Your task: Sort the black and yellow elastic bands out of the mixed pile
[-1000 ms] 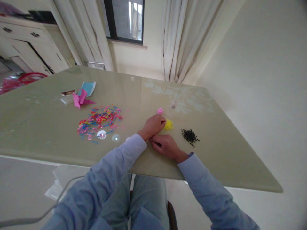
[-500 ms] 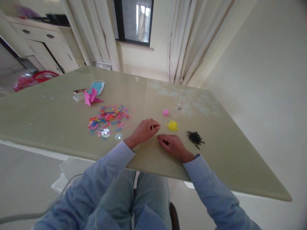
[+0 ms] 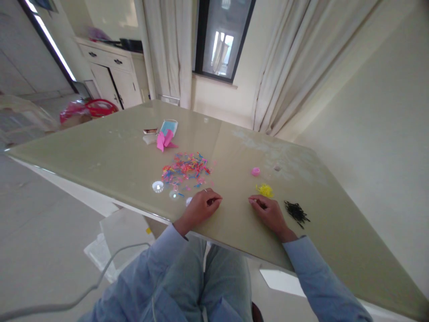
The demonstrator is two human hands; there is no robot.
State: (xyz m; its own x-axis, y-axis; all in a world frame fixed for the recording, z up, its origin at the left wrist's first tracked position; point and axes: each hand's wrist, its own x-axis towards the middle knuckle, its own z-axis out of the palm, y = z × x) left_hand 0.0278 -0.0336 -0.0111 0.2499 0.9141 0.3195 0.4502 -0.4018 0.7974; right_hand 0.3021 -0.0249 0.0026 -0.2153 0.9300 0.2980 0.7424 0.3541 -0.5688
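My left hand (image 3: pixel 201 206) is at the near edge of the table, thumb and fingertips pinched together. Whatever sits in that pinch is too small to make out. Across a gap to the right, my right hand (image 3: pixel 269 213) rests on the tabletop, its fingers also closed at the tips, and I cannot tell what is in them. Just beyond it lies a small pile of yellow bands (image 3: pixel 265 190). A heap of black loop-like pieces (image 3: pixel 296 213) is to its right. A mixed pile of small coloured bands (image 3: pixel 186 167) spreads beyond my left hand.
A pink ring-shaped piece (image 3: pixel 255 171) and a small clear item (image 3: pixel 277 168) lie farther back on the table (image 3: pixel 231 152). Toward the back left are a blue face mask (image 3: pixel 169 126) and pink folded paper (image 3: pixel 165 140). Light reflections dot the glossy surface.
My hands have moved apart; they were almost touching before. The view has turned left, so the table's things appear shifted to the right.
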